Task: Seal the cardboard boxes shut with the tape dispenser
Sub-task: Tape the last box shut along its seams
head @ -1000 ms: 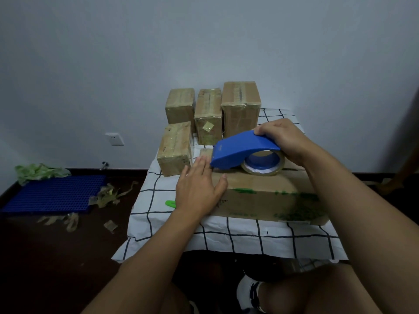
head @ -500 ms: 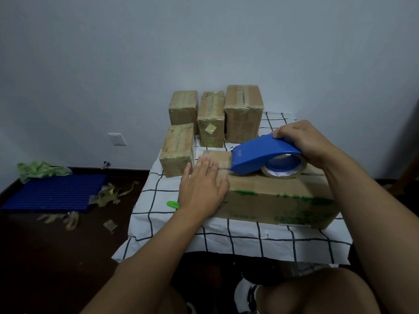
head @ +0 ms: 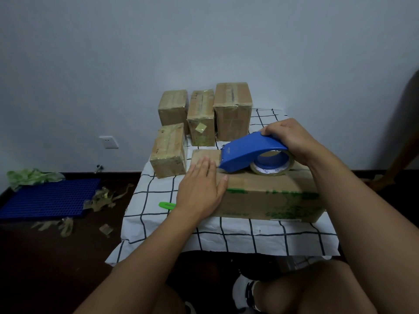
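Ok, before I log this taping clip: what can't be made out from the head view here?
- Top seam of the large box: the tape dispenser and left hand cover it, so any tape laid down is unclear.
- Dispenser's blade end: hidden behind the left hand's fingers.
- Green object on the tablecloth: mostly hidden by the left wrist.
- Right hand fingertips: curled under the dispenser.
- Green print on the box: blurred.

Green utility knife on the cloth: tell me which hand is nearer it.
Left. The left hand lies just beside the green utility knife; the right hand grips the tape dispenser farther off.
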Tool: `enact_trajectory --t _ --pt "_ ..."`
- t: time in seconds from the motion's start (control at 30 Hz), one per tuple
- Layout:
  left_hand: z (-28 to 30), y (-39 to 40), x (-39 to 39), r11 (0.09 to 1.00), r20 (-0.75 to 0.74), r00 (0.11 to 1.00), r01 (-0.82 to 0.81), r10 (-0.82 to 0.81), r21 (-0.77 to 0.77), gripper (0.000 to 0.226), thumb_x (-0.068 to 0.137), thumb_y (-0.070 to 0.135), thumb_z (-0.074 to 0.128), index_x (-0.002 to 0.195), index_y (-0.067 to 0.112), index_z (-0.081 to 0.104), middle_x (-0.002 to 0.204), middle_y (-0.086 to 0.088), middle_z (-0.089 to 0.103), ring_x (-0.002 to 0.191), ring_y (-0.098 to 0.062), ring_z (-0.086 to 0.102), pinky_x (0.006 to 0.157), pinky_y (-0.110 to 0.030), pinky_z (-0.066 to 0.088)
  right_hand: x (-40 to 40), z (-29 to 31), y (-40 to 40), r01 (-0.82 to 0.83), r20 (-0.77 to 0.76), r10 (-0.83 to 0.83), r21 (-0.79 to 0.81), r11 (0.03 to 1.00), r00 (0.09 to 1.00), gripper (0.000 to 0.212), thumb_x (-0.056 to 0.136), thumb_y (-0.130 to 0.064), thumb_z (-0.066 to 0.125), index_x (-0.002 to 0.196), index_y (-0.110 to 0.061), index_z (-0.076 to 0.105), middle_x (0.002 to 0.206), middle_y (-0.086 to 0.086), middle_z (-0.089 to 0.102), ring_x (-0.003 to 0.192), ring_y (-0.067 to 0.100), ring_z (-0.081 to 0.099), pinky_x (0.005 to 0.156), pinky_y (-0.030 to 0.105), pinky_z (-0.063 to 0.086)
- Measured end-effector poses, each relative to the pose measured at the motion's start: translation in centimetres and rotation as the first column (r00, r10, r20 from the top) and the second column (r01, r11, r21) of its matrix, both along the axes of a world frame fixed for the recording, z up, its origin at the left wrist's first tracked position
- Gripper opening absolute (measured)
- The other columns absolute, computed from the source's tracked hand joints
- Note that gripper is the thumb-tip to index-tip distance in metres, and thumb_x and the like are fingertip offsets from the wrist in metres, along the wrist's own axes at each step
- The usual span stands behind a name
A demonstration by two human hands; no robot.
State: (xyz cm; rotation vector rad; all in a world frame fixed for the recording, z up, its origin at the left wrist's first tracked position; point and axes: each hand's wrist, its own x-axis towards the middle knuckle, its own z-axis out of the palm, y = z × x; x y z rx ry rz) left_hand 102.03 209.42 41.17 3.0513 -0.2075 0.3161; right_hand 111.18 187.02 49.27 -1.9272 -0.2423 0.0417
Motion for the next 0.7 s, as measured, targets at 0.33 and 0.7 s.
enact_trajectory --t 0.33,0.7 --pt "-0.02 -1.04 0.18 1.000 -0.041 0.999 0.022 -0.023 -0.022 0.098 0.084 0.078 -0.001 0.154 0.013 0.023 0.162 -0.013 0.015 0.150 -0.023 0.010 0.120 -0.035 0.003 0.13 -0.25 -0.12 0.013 -0.014 -0.013 0.028 1.000 1.000 0.037 0.088 -0.019 0.061 0.093 0.017 0.064 0.077 0.018 0.058 0.069 0.025 0.051 0.068 0.036 0.040" --pt "0.47 -0.93 0.56 0.999 -0.066 0.997 0.038 -0.036 0.028 0.128 0.058 0.097 0.003 0.154 0.014 0.022 0.163 -0.006 0.016 0.150 -0.019 0.012 0.121 -0.037 0.010 0.27 -0.29 -0.15 -0.013 0.020 0.013 0.007 1.000 1.000 0.036 0.090 -0.018 0.060 0.091 0.017 0.065 0.076 0.019 0.059 0.069 0.025 0.050 0.068 0.036 0.039"
